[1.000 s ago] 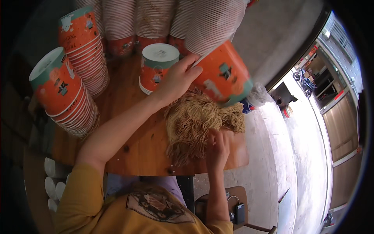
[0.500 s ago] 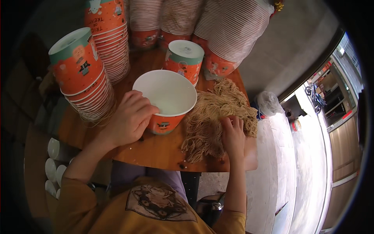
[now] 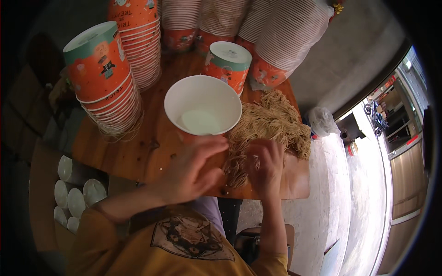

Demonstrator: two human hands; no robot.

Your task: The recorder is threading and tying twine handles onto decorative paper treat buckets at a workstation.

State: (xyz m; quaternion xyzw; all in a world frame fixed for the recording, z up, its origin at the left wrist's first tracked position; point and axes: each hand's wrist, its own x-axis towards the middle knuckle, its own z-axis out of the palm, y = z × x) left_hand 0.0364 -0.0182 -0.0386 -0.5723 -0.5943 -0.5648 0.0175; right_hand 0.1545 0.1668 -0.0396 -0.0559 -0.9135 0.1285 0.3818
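An orange paper bucket point(image 3: 203, 99) with a white inside stands upright near the middle of the wooden table. My left hand point(image 3: 195, 168) is off the bucket, in front of its near side, thumb and fingers apart with nothing seen between them. Right of the bucket lies a loose heap of tan strings point(image 3: 276, 122). Over the near part of that heap is my right hand point(image 3: 266, 168), its fingers curled and slightly blurred. What they pinch, if anything, is too small to make out.
Tall stacks of upside-down orange buckets point(image 3: 102, 69) stand at the left, and plastic-wrapped stacks point(image 3: 290, 41) at the back. Behind the open bucket sits an upturned one point(image 3: 230, 64). A carton point(image 3: 46, 184) below the table's left edge holds several white cups point(image 3: 76, 202).
My left hand has let go of the bucket's rim and moved right and nearer to me. My right hand has drawn back a little toward the left, its fingers still curled.
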